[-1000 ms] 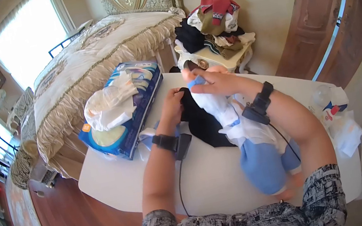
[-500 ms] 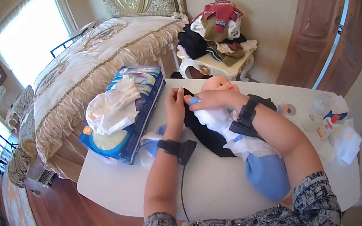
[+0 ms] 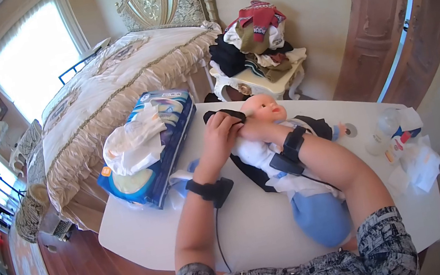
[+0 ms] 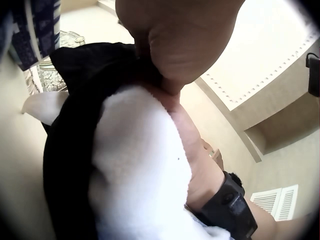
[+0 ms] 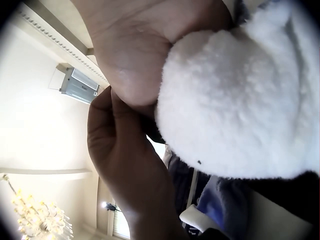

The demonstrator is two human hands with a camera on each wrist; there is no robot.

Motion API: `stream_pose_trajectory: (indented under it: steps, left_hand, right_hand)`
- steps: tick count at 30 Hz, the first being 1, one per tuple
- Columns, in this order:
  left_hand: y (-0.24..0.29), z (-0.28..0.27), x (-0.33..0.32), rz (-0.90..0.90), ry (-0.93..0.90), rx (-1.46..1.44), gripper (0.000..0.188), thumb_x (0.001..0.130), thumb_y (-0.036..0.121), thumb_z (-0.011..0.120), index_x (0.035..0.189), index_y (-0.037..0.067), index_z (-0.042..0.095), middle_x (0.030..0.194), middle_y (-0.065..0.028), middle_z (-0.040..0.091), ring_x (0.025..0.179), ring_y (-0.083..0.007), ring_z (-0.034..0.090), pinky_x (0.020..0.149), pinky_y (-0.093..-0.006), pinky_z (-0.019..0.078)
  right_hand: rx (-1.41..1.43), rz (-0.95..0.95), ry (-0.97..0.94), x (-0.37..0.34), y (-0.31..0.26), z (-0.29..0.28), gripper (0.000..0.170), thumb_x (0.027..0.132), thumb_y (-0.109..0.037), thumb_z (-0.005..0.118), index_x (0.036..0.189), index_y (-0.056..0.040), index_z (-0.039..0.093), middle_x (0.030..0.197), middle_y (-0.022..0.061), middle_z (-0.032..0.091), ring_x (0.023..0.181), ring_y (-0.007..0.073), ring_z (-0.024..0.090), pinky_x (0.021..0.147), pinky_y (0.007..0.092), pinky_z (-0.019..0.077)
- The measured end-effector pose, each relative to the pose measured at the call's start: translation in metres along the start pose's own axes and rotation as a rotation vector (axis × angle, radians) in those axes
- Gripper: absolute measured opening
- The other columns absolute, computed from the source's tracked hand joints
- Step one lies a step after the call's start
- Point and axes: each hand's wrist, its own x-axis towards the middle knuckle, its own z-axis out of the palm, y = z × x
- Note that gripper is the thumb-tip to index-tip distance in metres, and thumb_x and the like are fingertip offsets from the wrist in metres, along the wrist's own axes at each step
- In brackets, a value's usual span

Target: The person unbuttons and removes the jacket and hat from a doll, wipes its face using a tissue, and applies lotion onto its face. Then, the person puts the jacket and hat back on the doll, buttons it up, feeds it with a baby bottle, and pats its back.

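Note:
A baby doll (image 3: 263, 107) in a fuzzy white top and blue bottoms lies face up on the white table (image 3: 248, 232), with a black garment (image 3: 249, 170) spread under it. Beside the doll's shoulder, my left hand (image 3: 221, 136) pinches a bunched black part of that garment. My right hand (image 3: 257, 131) grips the doll's arm at its white sleeve (image 5: 225, 100), close against the left hand. Black cloth (image 4: 67, 150) wraps along the white sleeve in the left wrist view. The doll's hand is hidden by the cloth and my fingers.
A blue diaper pack (image 3: 173, 140) with a white diaper (image 3: 136, 143) on it stands at the left of the table. At the right lie a clear bottle (image 3: 388, 122) and crumpled white wipes (image 3: 422, 163). Behind, a small cream table (image 3: 257, 81) holds piled clothes (image 3: 258, 36).
The doll, earlier lifted upright by my right hand, now lies on the black garment. My left hand has brought the black cloth up over the doll's arm, and both hands have come together.

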Motion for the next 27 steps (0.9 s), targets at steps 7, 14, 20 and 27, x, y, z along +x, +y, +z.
stream_pose_trajectory:
  steps: [7, 14, 20, 27]
  left_hand:
    - [0.002, -0.004, -0.004, -0.118, -0.041, 0.16, 0.025, 0.075, 0.0, 0.064, 0.099, 0.003, 0.059, 0.089, -0.0142, 0.056, 0.085, -0.0352, 0.059, 0.077, -0.0424, 0.048]
    - [0.0, -0.001, -0.006, -0.139, -0.001, 0.346, 0.02, 0.071, -0.004, 0.062, 0.088, 0.003, 0.053, 0.095, -0.0143, 0.053, 0.087, -0.0355, 0.055, 0.077, -0.0419, 0.0468]
    - [-0.008, 0.004, -0.008, -0.33, 0.052, 0.025, 0.014, 0.073, -0.002, 0.061, 0.079, 0.001, 0.049, 0.088, -0.0155, 0.054, 0.085, -0.0362, 0.054, 0.076, -0.0415, 0.0451]
    - [0.016, 0.003, -0.004, 0.059, -0.11, -0.082, 0.023, 0.07, -0.006, 0.058, 0.09, 0.004, 0.051, 0.089, -0.0125, 0.056, 0.089, -0.0344, 0.057, 0.079, -0.0395, 0.0465]
  right_hand:
    - [-0.068, -0.087, 0.105, 0.011, 0.022, 0.013, 0.026, 0.092, -0.02, 0.047, 0.097, -0.0013, 0.065, 0.096, 0.0238, 0.066, 0.09, 0.0357, 0.064, 0.078, 0.0416, 0.0496]
    - [-0.26, -0.243, 0.144, 0.01, 0.026, 0.017, 0.031, 0.09, -0.025, 0.049, 0.097, 0.0, 0.065, 0.092, 0.0271, 0.066, 0.09, 0.04, 0.063, 0.076, 0.0433, 0.0498]
    - [0.221, -0.07, 0.411, 0.009, 0.036, 0.016, 0.041, 0.086, -0.036, 0.059, 0.104, 0.0003, 0.066, 0.091, 0.0246, 0.067, 0.087, 0.0331, 0.065, 0.078, 0.0393, 0.0494]
    - [0.093, -0.455, 0.428, 0.022, 0.05, 0.004, 0.014, 0.087, -0.009, 0.053, 0.101, -0.0053, 0.052, 0.095, 0.0101, 0.056, 0.093, 0.0236, 0.056, 0.084, 0.0322, 0.0457]
